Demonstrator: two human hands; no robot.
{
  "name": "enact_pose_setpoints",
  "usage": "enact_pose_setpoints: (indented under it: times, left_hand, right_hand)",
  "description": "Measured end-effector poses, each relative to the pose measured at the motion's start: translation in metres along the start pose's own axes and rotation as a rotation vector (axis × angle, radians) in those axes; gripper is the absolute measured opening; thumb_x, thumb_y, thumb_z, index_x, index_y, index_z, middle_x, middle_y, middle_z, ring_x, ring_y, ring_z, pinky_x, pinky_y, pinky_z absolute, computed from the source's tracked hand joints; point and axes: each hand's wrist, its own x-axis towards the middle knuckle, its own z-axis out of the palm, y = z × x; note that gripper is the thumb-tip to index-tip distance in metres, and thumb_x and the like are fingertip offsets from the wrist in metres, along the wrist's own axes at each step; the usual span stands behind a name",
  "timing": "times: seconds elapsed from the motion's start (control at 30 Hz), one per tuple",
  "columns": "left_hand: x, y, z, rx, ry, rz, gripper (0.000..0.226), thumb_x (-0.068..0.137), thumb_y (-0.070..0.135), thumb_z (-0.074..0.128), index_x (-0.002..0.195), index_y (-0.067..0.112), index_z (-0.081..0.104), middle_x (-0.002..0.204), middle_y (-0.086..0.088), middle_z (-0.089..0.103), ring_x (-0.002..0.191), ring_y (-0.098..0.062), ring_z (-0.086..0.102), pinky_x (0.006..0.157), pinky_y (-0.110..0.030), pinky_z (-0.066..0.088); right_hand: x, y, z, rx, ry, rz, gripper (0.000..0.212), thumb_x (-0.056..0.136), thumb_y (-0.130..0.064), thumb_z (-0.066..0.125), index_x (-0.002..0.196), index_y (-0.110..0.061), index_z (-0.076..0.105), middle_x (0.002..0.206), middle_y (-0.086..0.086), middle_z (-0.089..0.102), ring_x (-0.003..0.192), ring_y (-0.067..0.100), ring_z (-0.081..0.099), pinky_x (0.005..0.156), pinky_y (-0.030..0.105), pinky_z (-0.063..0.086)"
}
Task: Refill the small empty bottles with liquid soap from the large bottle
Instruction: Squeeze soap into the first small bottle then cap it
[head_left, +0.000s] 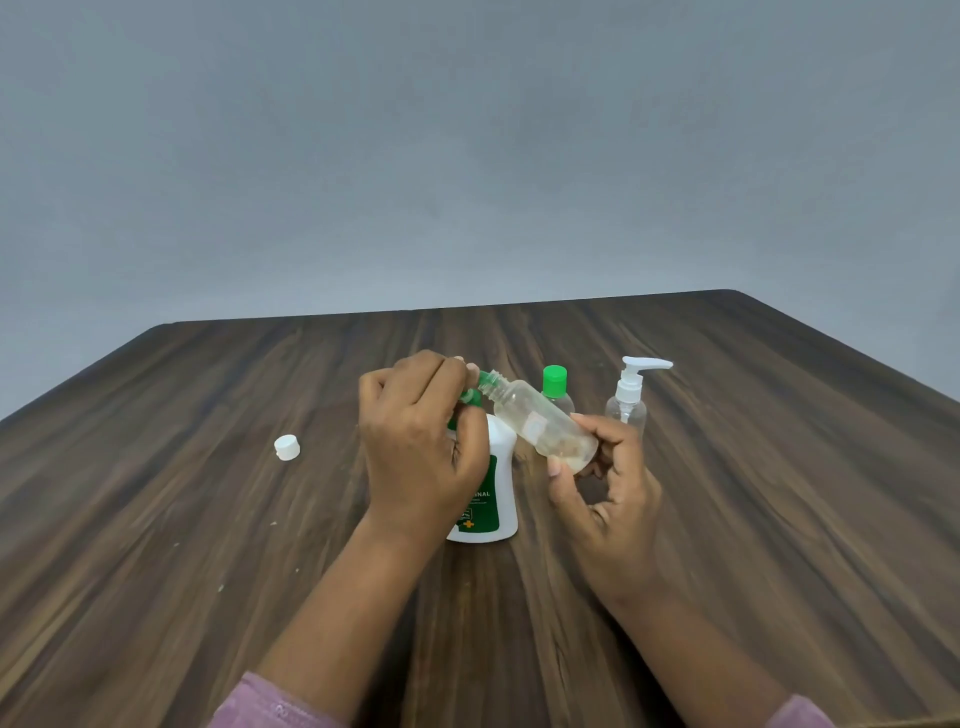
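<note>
Fingers (617, 442) of right hand (613, 499) grip small bottle (540, 423) base.

Four bottles (545, 431) (504, 467) (555, 382) (626, 415), one loose white cap (287, 447).

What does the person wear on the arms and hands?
The left hand and right hand are bare: no gloves, no ring or watch visible. A mauve-pink left sleeve and right sleeve show at the bottom edge; the forearms are uncovered.

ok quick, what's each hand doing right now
left hand: pinches the green cap, off the bottle's neck.
right hand: grips the small clear bottle, tilted, by its base end.
</note>
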Motion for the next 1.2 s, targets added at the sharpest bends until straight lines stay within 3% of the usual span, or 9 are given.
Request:
enact_pose_setpoints:
  times: [0.17,0.47,0.77,0.93,1.1,1.2]
  left_hand:
    - [0.005,0.004,-0.008,-0.005,-0.001,0.012,0.025,0.075,0.011,0.041,0.08,0.008,0.066,0.083,0.001,0.066,0.077,-0.009,0.054,0.073,-0.028,0.034]
    - [0.014,0.004,-0.007,0.009,0.006,0.037,0.021,0.075,0.011,0.04,0.069,0.007,0.061,0.071,0.0,0.062,0.067,-0.012,0.049,0.067,-0.035,0.037]
    - [0.009,0.001,-0.005,0.001,0.059,0.04,0.022,0.075,0.008,0.042,0.07,0.006,0.063,0.072,-0.001,0.064,0.069,-0.011,0.05,0.067,-0.035,0.037]
    - [0.019,0.006,-0.012,0.044,-0.001,0.067,0.017,0.072,0.008,0.04,0.064,0.008,0.056,0.065,0.0,0.056,0.058,-0.017,0.047,0.064,-0.035,0.034]
    - [0.026,0.002,-0.01,0.072,-0.031,0.09,0.016,0.071,0.007,0.041,0.065,0.009,0.056,0.064,0.0,0.055,0.057,-0.018,0.047,0.063,-0.035,0.033]
    - [0.015,0.0,-0.009,0.054,0.002,0.076,0.018,0.072,0.007,0.041,0.068,0.008,0.058,0.068,0.0,0.059,0.063,-0.015,0.047,0.064,-0.035,0.034]
  right_hand:
    - [0.0,0.0,0.003,0.007,-0.009,-0.014,0.031,0.086,-0.026,0.059,0.115,-0.022,0.048,0.093,-0.003,0.063,0.079,0.005,0.062,0.069,0.013,0.049]
    - [0.0,0.002,0.003,0.015,-0.01,-0.009,0.03,0.089,-0.028,0.055,0.118,-0.023,0.048,0.096,-0.014,0.059,0.077,0.008,0.062,0.066,0.016,0.049]
    - [0.001,0.002,0.002,-0.004,-0.022,-0.028,0.029,0.09,-0.027,0.053,0.118,-0.022,0.047,0.097,-0.016,0.057,0.078,0.005,0.06,0.067,0.013,0.047]
    - [0.002,-0.001,0.002,-0.013,-0.023,-0.02,0.035,0.093,-0.037,0.053,0.124,-0.022,0.048,0.111,-0.019,0.059,0.09,0.003,0.062,0.075,0.011,0.047]
    - [0.002,-0.001,0.003,-0.033,-0.026,-0.028,0.034,0.09,-0.028,0.054,0.123,-0.02,0.049,0.112,-0.016,0.06,0.094,0.0,0.06,0.078,0.009,0.045]
    - [0.003,-0.001,0.002,-0.032,-0.026,-0.04,0.033,0.089,-0.026,0.054,0.121,-0.021,0.05,0.112,-0.026,0.058,0.094,-0.001,0.06,0.078,0.008,0.044]
